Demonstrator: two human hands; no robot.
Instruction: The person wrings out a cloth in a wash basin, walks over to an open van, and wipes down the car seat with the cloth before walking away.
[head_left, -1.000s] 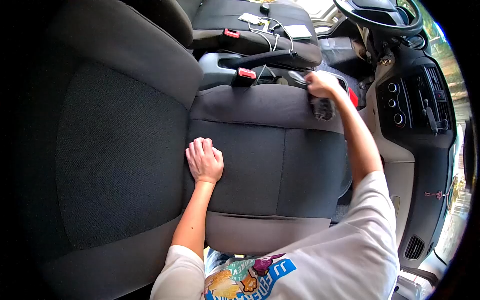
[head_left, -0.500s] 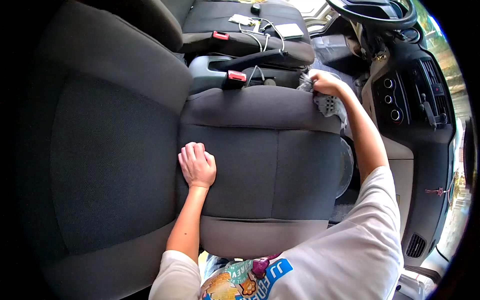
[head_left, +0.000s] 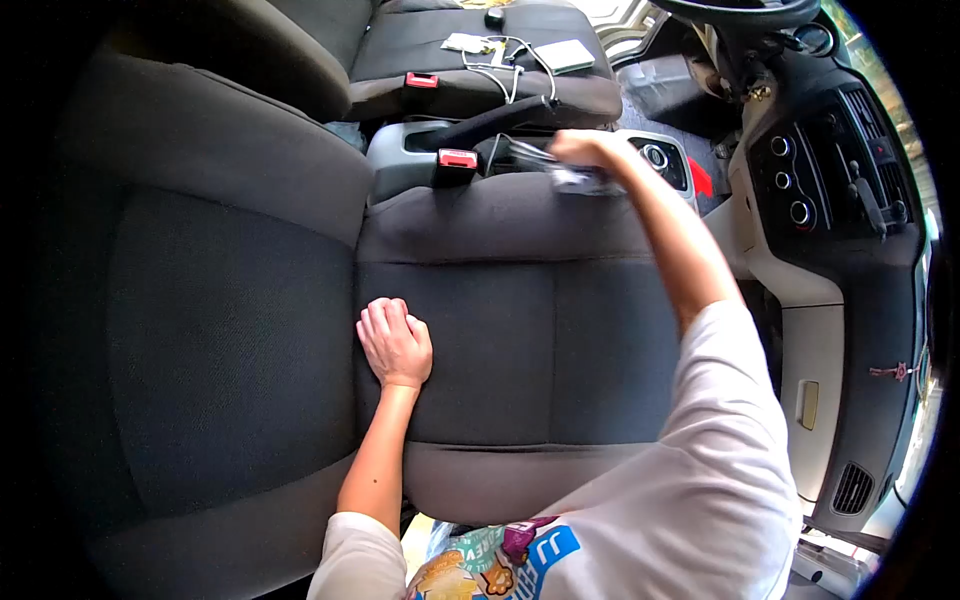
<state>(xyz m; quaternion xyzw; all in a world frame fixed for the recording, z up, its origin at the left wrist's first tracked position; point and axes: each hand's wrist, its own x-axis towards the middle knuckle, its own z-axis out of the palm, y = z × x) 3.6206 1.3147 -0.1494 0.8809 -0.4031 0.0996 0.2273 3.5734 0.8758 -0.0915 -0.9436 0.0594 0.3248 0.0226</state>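
Two bare hands are over a dark car-seat cushion [head_left: 480,345]. The left hand [head_left: 396,344] rests on it, fingers curled into a loose fist with nothing visible inside. At about 1 o'clock from it, the right hand [head_left: 586,150] has its fingers closed on a motion-blurred grey cloth [head_left: 584,181] along the cushion's far edge; a red seat-belt buckle [head_left: 457,161] stands at the cloth's 9 o'clock.

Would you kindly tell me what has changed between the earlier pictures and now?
The right hand, gripping the blurred grey cloth, has moved back along the inner side of the seat cushion, toward the nearer seat-belt buckle. Nothing was let go; the left hand stays resting beside the backrest.
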